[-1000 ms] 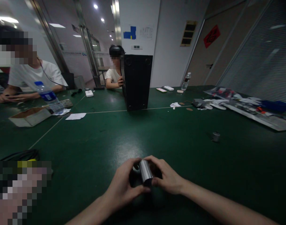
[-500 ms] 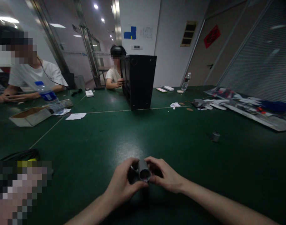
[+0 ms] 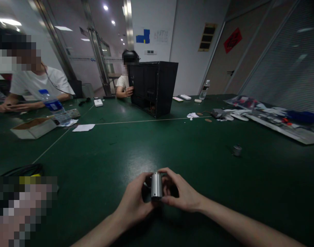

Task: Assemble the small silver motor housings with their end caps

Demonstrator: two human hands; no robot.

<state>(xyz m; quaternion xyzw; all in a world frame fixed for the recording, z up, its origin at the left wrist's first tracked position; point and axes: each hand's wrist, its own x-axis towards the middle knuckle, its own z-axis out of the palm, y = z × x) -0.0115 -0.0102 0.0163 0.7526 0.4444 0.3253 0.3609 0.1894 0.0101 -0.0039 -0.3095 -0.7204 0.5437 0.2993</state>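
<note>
A shiny metal cylinder point(image 3: 157, 186) with small holes near its ends is held between my two hands, just above the green table. My left hand point(image 3: 136, 193) grips it from the left, fingers at the far end and thumb at the near end. From the right, my right hand point(image 3: 184, 190) pinches it the same way, some fingers curled behind it. Farther off to the right, a small silvery cylindrical part point(image 3: 237, 150) stands on the table, touched by neither hand.
A black computer case point(image 3: 157, 87) stands across the table point(image 3: 107, 151), with a co-worker's hand point(image 3: 129, 91) on it. Left are a water bottle point(image 3: 55, 107), an open box point(image 3: 33, 128) and a coiled black cable point(image 3: 23, 169). A cluttered board point(image 3: 282, 127) lies right.
The cylinder has been tipped: its open near end showed before, now its bright side faces me. Across the table, the black case has been turned, showing its broad side.
</note>
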